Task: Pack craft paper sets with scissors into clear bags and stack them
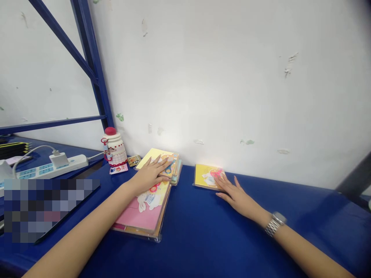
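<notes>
My left hand (pixel 150 174) lies flat with fingers stretched out on a stack of yellow picture books (pixel 171 170) near the wall. In front of that stack lies another pile topped by a pink and yellow book with a rabbit drawing (pixel 143 214). My right hand (pixel 236 195), a metal watch on its wrist, rests open on the blue table (pixel 203 231), fingertips touching a single small yellow book (pixel 205 175) lying flat by the wall.
A white bottle with a red cap (pixel 114 148) stands left of the books, with small cards beside it. A white power strip (pixel 52 166) with a plugged charger lies at the far left. Blue shelf struts (pixel 92 65) rise by the white wall.
</notes>
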The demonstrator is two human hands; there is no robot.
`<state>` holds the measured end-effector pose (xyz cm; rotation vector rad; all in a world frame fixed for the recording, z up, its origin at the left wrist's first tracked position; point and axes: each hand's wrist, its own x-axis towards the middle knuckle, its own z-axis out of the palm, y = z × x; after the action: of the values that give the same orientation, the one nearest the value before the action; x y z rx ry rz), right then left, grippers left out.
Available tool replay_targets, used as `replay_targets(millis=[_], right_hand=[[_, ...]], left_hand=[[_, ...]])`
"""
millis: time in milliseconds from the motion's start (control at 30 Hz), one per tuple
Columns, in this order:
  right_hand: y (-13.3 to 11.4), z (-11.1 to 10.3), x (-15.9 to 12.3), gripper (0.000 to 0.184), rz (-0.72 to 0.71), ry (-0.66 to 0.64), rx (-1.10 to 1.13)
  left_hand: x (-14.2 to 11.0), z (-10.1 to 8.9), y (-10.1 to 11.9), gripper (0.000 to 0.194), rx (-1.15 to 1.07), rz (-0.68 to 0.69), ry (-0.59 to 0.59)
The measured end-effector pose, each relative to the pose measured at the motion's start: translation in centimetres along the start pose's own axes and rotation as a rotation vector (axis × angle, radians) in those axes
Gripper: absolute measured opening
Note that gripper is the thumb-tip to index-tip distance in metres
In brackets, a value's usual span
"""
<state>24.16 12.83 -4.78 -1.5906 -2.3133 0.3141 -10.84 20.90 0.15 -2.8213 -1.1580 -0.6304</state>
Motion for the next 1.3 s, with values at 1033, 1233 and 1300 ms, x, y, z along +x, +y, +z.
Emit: replay_targets(millis=[1033,1233,1300], right_hand=[[-4.4,0.3,-5.4,0.026,-0.073,0.296,0.664],[-5.6,1.0,-4.6,0.047,0.064,0.219,0.964],[-6.0,1.2,-4.4,0.049,0.089,0.157,1.04]], left_hand=[[-0.7,-1.3,13.2,0.037,-0.998,-0.026,0.029],[-1.0,2.1,10.4,0.067,-1.396,-0.151,0.073],[-1.3,3.0,10.8,0.064,-1.302,-0.206,-0.011]])
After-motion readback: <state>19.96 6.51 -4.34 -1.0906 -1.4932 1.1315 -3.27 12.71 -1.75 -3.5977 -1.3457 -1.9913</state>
